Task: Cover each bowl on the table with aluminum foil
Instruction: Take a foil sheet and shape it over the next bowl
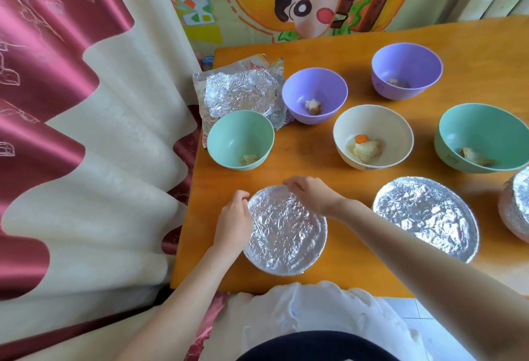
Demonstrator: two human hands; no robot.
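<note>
Foil-wrapped bowls [426, 217]: three, counting near bowl [286, 232], rim pinched by left hand [233, 223] and right hand [310, 193]; crimp judged nearly done. Five open bowls [373, 136] to cover; spare foil [243, 94] ready.

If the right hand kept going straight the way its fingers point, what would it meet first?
Probably the uncovered left green bowl, just past the foil-covered bowl whose far rim the right hand pinches; its height above the tabletop is unclear.

Loose foil [243, 91] lies behind the left bowl [240, 140] on the table [309, 154].
</note>
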